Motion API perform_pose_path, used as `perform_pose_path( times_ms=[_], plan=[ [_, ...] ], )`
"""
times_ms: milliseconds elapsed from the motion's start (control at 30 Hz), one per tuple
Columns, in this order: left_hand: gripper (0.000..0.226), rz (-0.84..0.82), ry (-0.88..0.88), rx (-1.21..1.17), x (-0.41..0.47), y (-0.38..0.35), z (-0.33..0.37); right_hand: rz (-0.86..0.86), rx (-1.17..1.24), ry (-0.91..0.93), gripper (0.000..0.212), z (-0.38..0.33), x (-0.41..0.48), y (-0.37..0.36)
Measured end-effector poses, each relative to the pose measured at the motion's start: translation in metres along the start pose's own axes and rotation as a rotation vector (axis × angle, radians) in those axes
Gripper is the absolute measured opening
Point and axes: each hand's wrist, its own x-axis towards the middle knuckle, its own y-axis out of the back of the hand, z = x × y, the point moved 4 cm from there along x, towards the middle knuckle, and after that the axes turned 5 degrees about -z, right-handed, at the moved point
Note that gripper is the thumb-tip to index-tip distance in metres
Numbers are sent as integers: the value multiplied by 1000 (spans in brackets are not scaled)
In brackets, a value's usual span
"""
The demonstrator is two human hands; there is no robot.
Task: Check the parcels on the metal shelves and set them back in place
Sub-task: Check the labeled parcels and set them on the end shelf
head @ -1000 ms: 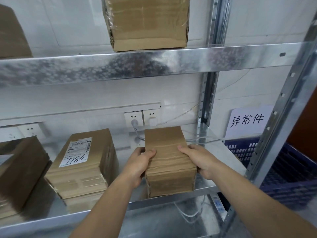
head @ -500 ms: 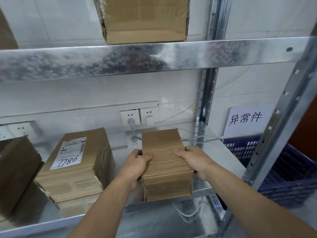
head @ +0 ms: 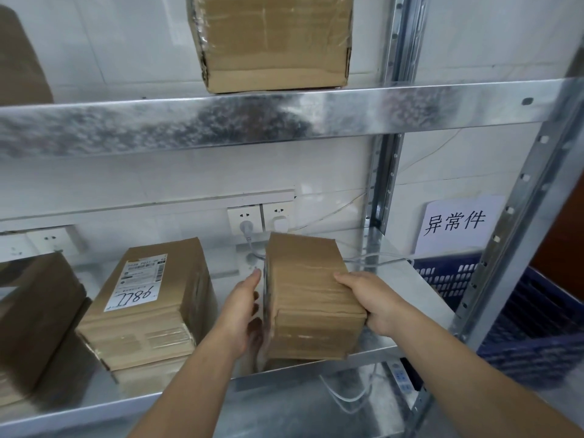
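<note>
A small taped cardboard parcel (head: pixel 308 295) sits tilted at the right end of the middle metal shelf (head: pixel 407 346), its right side raised. My right hand (head: pixel 371 300) grips its right edge, fingers on top and thumb underneath. My left hand (head: pixel 241 311) lies flat against its left side, fingers straight. To the left, a larger parcel (head: pixel 148 308) with a white label marked in handwriting lies on the same shelf.
A third box (head: pixel 30 314) lies at the far left. Another box (head: pixel 271 42) stands on the upper shelf (head: pixel 284 118). Wall sockets (head: pixel 260 216) with plugged cables sit behind the parcel. A blue plastic crate (head: pixel 521 314) and a paper sign (head: pixel 455 222) are beyond the shelf's right post.
The small parcel has tipped, its right side lifting. My left hand slid off the top down to the parcel's left side; my right hand moved to the right edge.
</note>
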Motion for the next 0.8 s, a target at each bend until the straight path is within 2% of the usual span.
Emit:
perform_pose_path(
  times_ms=[100, 200, 300, 400, 500, 567, 800],
  plan=[
    [51, -79, 77, -79, -3, 5, 1, -50, 197, -19, 27, 9, -2, -1],
    [51, -196, 86, -147, -4, 5, 4, -92, 230, 7, 32, 12, 0, -4],
    [38, -183, -5, -78, -6, 5, 15, -31, 38, 86, 32, 7, 1, -4],
    [24, -201, -124, 139, -12, -3, 29, -4, -184, 101, 32, -2, 2, -9],
    [26, -187, -163, 253, -11, -8, 34, -59, -101, 54, 42, -16, -5, -17],
    [31, -191, -157, 273, -9, -12, 32, -93, -153, 52, 46, -20, -6, -19],
    [26, -176, -180, 338, -2, -20, 27, -48, -295, 65, 31, -21, -1, -20]
  ],
)
